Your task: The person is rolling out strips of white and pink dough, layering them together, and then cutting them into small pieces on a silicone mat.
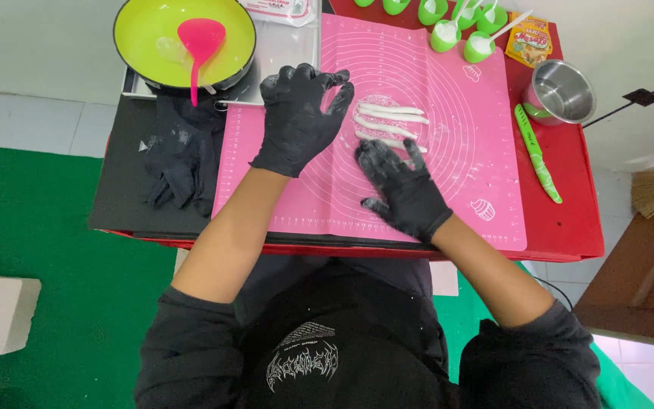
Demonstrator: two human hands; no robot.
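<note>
Right hand point(401, 189) flat on dough strips point(391, 121); left hand point(300, 113) apparently raised.

Pink mat point(448, 151): smooth, matt silicone. Gloves on left hand point(297, 121) and right hand point(403, 189): black, flour-dusted rubber. Pot point(562, 91), far right: polished metal

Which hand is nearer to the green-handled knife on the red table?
Right. The right hand lies flat on the pink mat, a short way left of the green-handled knife. The left hand is raised farther left, beyond the dough strips.
</note>
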